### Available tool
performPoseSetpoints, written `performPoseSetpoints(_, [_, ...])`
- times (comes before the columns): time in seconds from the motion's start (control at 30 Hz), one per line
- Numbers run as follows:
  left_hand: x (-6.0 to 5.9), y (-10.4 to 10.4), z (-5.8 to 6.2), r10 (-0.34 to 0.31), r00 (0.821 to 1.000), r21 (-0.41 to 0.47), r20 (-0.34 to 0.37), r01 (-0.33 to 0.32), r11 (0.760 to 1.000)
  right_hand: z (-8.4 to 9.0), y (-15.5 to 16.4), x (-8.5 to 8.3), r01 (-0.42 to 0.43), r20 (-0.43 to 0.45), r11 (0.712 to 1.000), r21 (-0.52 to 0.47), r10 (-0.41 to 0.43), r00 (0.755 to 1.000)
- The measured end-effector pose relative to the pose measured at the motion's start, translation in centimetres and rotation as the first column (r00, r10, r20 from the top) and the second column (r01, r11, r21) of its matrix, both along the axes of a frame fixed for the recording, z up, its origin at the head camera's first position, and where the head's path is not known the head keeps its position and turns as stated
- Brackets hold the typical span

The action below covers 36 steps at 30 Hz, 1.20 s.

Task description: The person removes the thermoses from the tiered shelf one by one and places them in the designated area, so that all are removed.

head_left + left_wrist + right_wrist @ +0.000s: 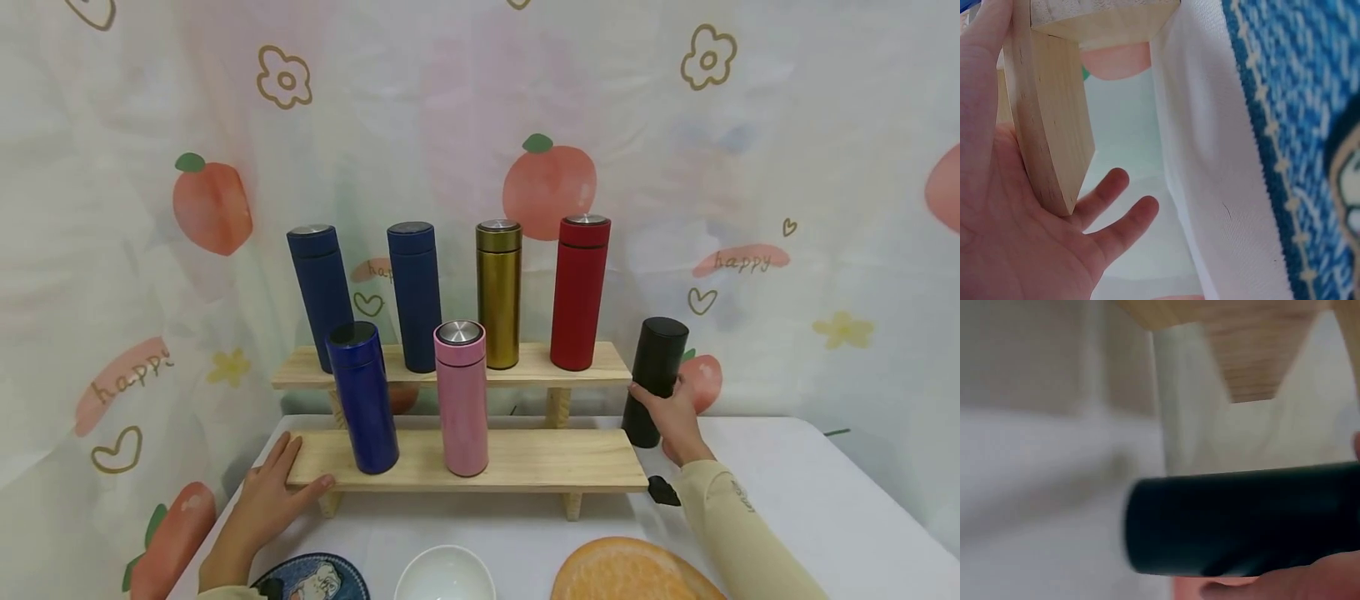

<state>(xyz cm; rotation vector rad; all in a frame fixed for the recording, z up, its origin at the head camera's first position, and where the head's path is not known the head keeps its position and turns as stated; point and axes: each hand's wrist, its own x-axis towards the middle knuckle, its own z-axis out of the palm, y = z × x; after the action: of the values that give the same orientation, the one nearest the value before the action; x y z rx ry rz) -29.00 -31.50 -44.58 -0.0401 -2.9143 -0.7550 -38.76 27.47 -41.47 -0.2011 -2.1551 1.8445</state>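
2 hands at work, 1 flask in a grip. Right hand (pixel 672 417) curled round the lower half of the black flask (pixel 655 380), fingers on its left side, thumb behind on the right; in the right wrist view, black flask (pixel 1241 519) seen blurred with a fingertip (pixel 1329 578) pressed along its underside. Flask upright on the white table (pixel 810 500), long axis near vertical with a slight lean to the right at the top, cap end up, base down, just beyond the right end of the lower wooden shelf (pixel 525 458). No label or brand readable on the flask.

Left hand (pixel 273 492) flat against the left end of the lower shelf, fingers straight and a little apart along the end, thumb on the front edge; in the left wrist view, left hand (pixel 1016 231) open under the shelf leg (pixel 1047 119), fingers (pixel 1125 222) spread.

Beyond the left fingers on the lower shelf: 1 shiny blue flask (pixel 363 397) and 1 pink flask (pixel 461 397), both upright. On the upper shelf (pixel 450 367): 2 dark blue flasks (pixel 322 296), 1 gold flask (pixel 498 293), 1 red flask (pixel 578 292), all upright, caps up.

On the backdrop curtain (pixel 825 167), "happy" readable, to the upper right of the right fingers and again left of the left fingers, among peaches, hearts and flowers.
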Motion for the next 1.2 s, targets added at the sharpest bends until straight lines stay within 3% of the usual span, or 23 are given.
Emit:
performPoseSetpoints(0.1, [0.0, 0.1, -0.1, 0.004, 1.0, 0.003, -0.003, -0.004, 1.0, 1.5, -0.3, 0.7, 0.081, -0.07, 0.996, -0.025, -0.083, 0.994])
performPoseSetpoints(0.2, [0.0, 0.1, -0.1, 0.004, 1.0, 0.002, -0.008, -0.004, 1.0, 3.2, -0.3, 1.7, 0.124, -0.087, 0.991, -0.042, -0.127, 0.988])
performPoseSetpoints(0.37, [-0.1, -0.1, 0.0, 0.005, 1.0, 0.002, 0.002, -0.005, 1.0, 5.7, -0.5, 3.0, 0.094, -0.11, 0.992, -0.085, -0.104, 0.988])
performPoseSetpoints(0.47, [-0.1, -0.2, -0.1, 0.006, 1.0, -0.004, 0.002, -0.006, 1.0, 6.9, -1.3, 4.1, 0.045, -0.189, 0.988, -0.149, -0.073, 0.979])
performPoseSetpoints(0.6, [-0.1, -0.2, -0.2, 0.004, 1.0, -0.007, -0.003, -0.004, 1.0, 8.6, -3.4, 5.7, -0.024, -0.389, 0.979, -0.204, -0.059, 0.919])
performPoseSetpoints(0.73, [0.0, -0.1, -0.1, 0.006, 1.0, -0.004, 0.006, -0.006, 1.0, 10.2, -6.3, 7.1, -0.103, -0.582, 0.974, -0.201, -0.034, 0.812])
performPoseSetpoints(0.83, [0.0, -0.1, 0.0, 0.003, 1.0, 0.005, 0.011, -0.003, 1.0, 11.1, -8.6, 7.7, -0.179, -0.661, 0.969, -0.168, 0.024, 0.75])
performPoseSetpoints(0.93, [0.0, 0.0, 0.0, 0.003, 1.0, 0.008, 0.009, -0.003, 1.0, 11.9, -10.4, 8.1, -0.226, -0.679, 0.967, -0.115, 0.09, 0.729])
performPoseSetpoints(1.2, [-0.1, 0.1, 0.0, 0.02, 1.0, 0.004, 0.01, -0.02, 1.0, 12.9, -14.5, 8.1, -0.326, -0.62, 0.945, 0.032, 0.275, 0.735])
